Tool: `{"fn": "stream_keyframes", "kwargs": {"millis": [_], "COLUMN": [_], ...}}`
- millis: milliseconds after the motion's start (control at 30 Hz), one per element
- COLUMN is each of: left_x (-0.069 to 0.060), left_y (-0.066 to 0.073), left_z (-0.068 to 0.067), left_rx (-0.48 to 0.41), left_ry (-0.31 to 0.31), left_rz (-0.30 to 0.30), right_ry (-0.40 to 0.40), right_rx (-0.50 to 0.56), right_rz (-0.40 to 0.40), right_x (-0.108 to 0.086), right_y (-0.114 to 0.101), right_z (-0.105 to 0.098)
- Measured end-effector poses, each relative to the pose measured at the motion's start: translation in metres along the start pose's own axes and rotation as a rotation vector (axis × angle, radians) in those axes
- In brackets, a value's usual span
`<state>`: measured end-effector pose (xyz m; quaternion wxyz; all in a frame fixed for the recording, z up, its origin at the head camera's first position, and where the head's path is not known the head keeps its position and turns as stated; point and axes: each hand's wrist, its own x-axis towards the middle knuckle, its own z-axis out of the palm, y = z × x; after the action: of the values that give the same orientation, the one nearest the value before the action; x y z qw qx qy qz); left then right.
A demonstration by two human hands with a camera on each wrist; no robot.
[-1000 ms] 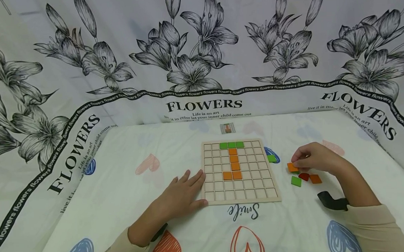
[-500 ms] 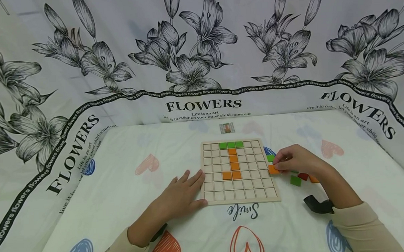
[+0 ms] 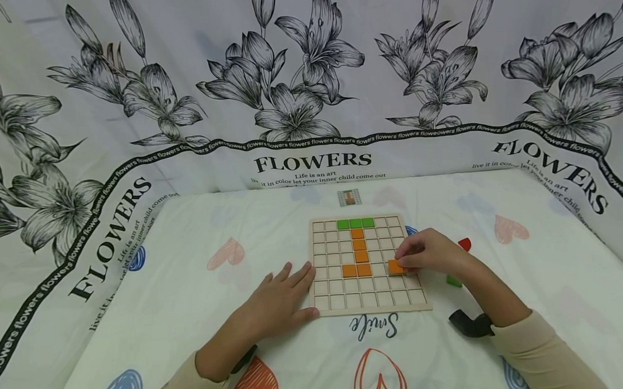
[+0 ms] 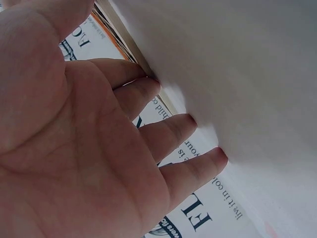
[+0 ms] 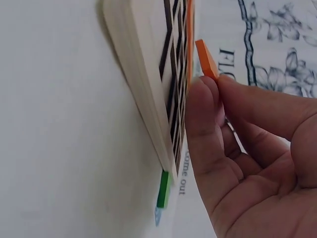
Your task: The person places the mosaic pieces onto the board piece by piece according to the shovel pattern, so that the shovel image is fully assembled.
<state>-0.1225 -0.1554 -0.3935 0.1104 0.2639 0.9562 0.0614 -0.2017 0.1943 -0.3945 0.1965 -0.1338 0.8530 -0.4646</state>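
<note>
A wooden grid board (image 3: 337, 301) lies on the cloth. Three green tiles (image 3: 355, 223) sit in its far row, with several orange tiles (image 3: 361, 244) below them. My left hand (image 3: 279, 301) lies with spread fingers against the board's left edge; the left wrist view shows its palm and fingertips beside the rim. Over the right part of the grid, my right hand (image 3: 434, 252) pinches an orange tile (image 3: 395, 266) between thumb and finger. In the right wrist view that orange tile (image 5: 207, 60) is tilted above the board surface.
A red piece (image 3: 464, 244) and a green tile (image 3: 454, 281) lie right of the board, partly behind the right arm. Another green tile (image 5: 163, 190) is by the board's edge in the right wrist view. A small patterned card (image 3: 349, 198) lies beyond the board.
My right hand has carried the orange tile leftward from the loose pieces to above the board. My left hand has stayed in place.
</note>
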Motion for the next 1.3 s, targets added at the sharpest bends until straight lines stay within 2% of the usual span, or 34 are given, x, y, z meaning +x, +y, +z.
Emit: {"fn": "stream_keyframes", "kwargs": {"millis": [300, 700, 1133, 1300], "left_x": [0.000, 0.000, -0.001, -0.001], "left_y": [0.001, 0.002, 0.002, 0.002], "left_z": [-0.001, -0.001, -0.004, -0.003], "left_rx": [0.000, 0.004, 0.000, -0.005], "left_ry": [0.000, 0.000, 0.006, 0.006], "left_rz": [-0.003, -0.008, 0.003, -0.002], "right_ry": [0.025, -0.014, -0.037, -0.030], "right_rx": [0.029, -0.016, 0.057, -0.023], "right_rz": [0.043, -0.037, -0.055, -0.045], "right_x": [0.005, 0.005, 0.003, -0.001], "right_y": [-0.002, -0.005, -0.006, -0.011], "right_z": [0.017, 0.019, 0.019, 0.014]}}
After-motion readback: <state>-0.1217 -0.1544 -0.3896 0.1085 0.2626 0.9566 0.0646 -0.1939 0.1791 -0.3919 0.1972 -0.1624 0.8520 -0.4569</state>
